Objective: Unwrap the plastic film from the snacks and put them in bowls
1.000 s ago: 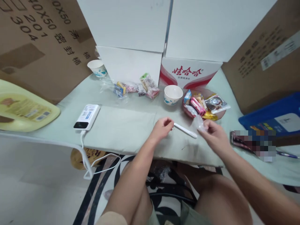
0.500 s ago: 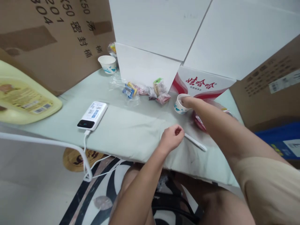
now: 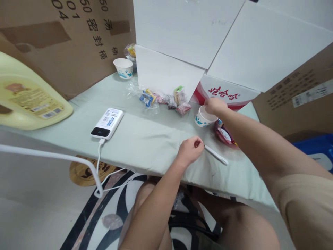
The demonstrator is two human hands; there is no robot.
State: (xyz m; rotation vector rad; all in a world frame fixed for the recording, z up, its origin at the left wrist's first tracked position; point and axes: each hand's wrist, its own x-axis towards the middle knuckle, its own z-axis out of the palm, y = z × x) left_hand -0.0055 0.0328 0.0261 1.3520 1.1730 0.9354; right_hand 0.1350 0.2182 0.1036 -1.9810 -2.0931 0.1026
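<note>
My right hand [image 3: 214, 105] is at the far rim of a white paper cup [image 3: 202, 118] with a blue pattern. Its fingers look curled, and their tips are hidden from me, so I cannot make out what they hold. Resting on the table edge, my left hand [image 3: 191, 150] is closed, thumb and forefinger curled together; anything between them is too small to name. A white pen [image 3: 216, 155] lies just right of it. Beside the cup, partly behind my right forearm, sits a reddish packet [image 3: 225, 136].
Several small wrapped packets [image 3: 179, 100] lie before the white box panels [image 3: 166, 71]. A second paper cup [image 3: 125, 69] stands back left. Nearer are a power bank [image 3: 110, 119] with a cable and a large yellow jug [image 3: 31, 97]. Cardboard boxes [image 3: 85, 41] flank the table.
My right hand has risen from inside the cup to its far rim. My left hand stays by the pen. The view has shifted slightly.
</note>
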